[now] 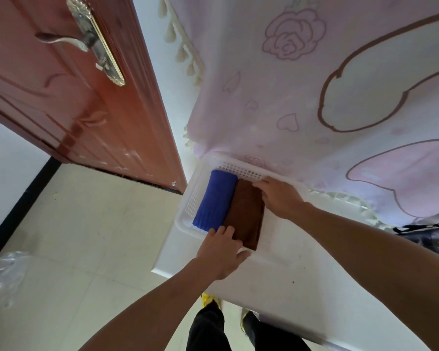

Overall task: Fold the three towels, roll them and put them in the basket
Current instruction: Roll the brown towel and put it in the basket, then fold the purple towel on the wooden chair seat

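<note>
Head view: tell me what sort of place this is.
Probably a room in a home, perhaps a bedroom: a reddish wooden door with an ornate lever handle, a pink fringed cloth printed with roses and hearts, and a pale tiled floor.

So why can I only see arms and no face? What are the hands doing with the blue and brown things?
The camera sits on the person's head and looks down, so you see only their arms and legs. The left hand and right hand hold a rolled brown towel by its ends in a white plastic basket. A rolled blue towel lies right beside it. The basket stands on a white table.
</note>
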Demonstrator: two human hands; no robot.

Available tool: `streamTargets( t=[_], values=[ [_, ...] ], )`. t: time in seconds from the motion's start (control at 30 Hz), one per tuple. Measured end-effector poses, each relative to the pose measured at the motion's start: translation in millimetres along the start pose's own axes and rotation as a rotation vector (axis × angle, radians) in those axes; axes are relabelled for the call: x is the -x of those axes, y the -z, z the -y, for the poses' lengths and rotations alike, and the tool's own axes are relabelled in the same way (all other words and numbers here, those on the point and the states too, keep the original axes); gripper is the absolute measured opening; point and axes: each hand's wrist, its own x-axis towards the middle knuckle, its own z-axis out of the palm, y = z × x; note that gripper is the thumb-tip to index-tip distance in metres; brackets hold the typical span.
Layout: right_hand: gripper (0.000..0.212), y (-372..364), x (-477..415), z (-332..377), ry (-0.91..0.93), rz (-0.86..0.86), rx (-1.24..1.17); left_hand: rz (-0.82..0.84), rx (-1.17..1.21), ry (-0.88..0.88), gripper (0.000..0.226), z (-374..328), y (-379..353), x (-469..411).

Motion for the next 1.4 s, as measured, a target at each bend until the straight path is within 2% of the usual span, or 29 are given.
streamTargets(
  t=[0.13,0.23,0.37,0.5,0.6,0.7,0.83,1.03,1.2,1.4],
  values=[
    [0.035,19,14,4,-0.016,0.006,-0.007,-0.274,0.008,0.002,0.036,-2,12,28],
    [0.034,32,13,24,0.086,-0.041,-0.011,-0.402,0.046,0.137,0.030,8,18,50],
    [0.032,33,31,84,0.389,-0.101,0.010,-0.348,0.146,0.595,0.032,16,-2,116],
    [0.030,13,68,159,0.634,-0.036,0.101,-0.248,0.215,0.885,0.029,7,-43,212],
    [0.032,-9,111,242,0.894,0.048,0.157,-0.254,0.280,1.112,0.030,-14,-80,312],
    [0.031,-37,175,333,1.149,0.111,0.219,-0.285,0.383,1.359,0.032,-49,-123,415],
    [0.033,-80,273,438,1.413,0.183,0.306,-0.336,0.484,1.603,0.033,-101,-186,529],
    [0.035,-169,443,573,1.713,0.240,0.412,-0.371,0.647,1.871,0.031,-192,-289,680],
    [0.038,-246,614,654,1.914,0.328,0.523,-0.368,0.760,2.072,0.030,-284,-376,809],
    [0.036,-307,758,731,2.163,0.346,0.619,-0.417,0.878,2.289,0.029,-354,-452,909]
  ],
)
